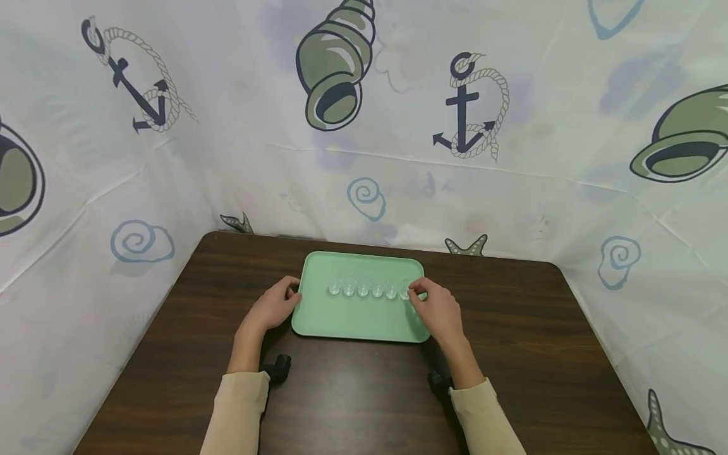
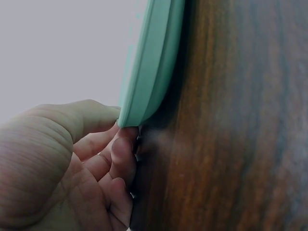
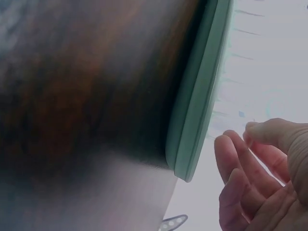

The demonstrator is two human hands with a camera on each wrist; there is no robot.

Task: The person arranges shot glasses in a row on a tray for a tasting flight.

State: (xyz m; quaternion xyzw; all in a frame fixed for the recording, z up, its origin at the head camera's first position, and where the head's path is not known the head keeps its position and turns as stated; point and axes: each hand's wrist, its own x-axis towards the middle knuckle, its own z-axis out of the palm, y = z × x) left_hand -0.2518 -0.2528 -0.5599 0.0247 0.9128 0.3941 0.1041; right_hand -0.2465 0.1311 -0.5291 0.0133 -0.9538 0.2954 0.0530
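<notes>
A pale green tray lies on the dark wooden table. Small clear round pieces, like little cups, stand on it in a row; one is the clear cup. At the tray's left edge my left hand pinches the rim, thumb on top and fingers curled beneath, as the left wrist view shows. Over the right end of the row, my right hand has its thumb and forefinger together at the last clear cup, partly hiding it. Glare washes out that cup in the right wrist view, where the fingertips meet.
The brown table extends around the tray on every side. Behind and beside it hangs a white curtain printed with anchors, shells and starfish. A black wrist mount sits below each hand.
</notes>
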